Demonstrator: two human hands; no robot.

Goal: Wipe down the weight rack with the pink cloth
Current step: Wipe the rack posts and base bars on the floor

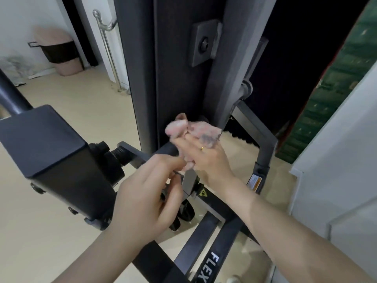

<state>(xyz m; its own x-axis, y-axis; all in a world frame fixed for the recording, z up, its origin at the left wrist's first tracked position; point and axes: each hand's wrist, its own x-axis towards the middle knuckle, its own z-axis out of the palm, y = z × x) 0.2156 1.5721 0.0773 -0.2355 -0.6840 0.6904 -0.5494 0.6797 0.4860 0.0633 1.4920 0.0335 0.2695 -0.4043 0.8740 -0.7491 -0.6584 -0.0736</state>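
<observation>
Two bare forearms reach in from the bottom edge, nearest the camera. The right hand [206,158] has its grip clamped on the pink cloth [193,130], fingers curled round the bunched, grey-smudged fabric, a gold ring [202,148] on one finger. The cloth sits at the foot of the weight rack [175,68], against its dark upright post, whose long axis runs straight up out of view. The left hand [146,193] hovers just beside the right wrist, fingers loosely curled with nothing held between them.

Below the hands, the rack's base rails run lengthwise toward the camera; one bears white lettering reading "FLEX" [208,268], cut off at the edge. A yellow triangular warning sticker [203,193] and an orange-and-white label [255,181], too small to read, sit on the frame. Open beige floor [77,94] spreads to the left; a white wall [342,152] crowds the right. A pink bin [61,52] stands far back.
</observation>
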